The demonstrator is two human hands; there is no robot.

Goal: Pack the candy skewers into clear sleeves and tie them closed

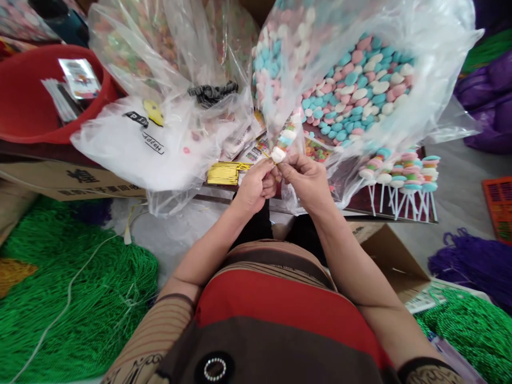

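A marshmallow skewer (285, 138) in a clear wrapper points away from me, its near end at my fingertips. My left hand (258, 185) is closed in a pinch at that end, where a thin yellow twist tie (266, 154) sticks out. From the other side my right hand (307, 180) pinches the same spot, thumb and forefinger together. The fingers hide most of the tie and the stick. Left of my hands lies a stack of yellow twist ties (223, 173). Beyond them, a big clear bag (438, 69) holds loose pink, blue and white candies (352, 88).
Several candy skewers (408, 170) with white sticks lie at the table's right edge. A red basin (24, 101) holds cards at left, beside a printed plastic bag (160, 144). Green bead strands (80, 298) cover the floor at left; an open carton (390, 261) stands at right.
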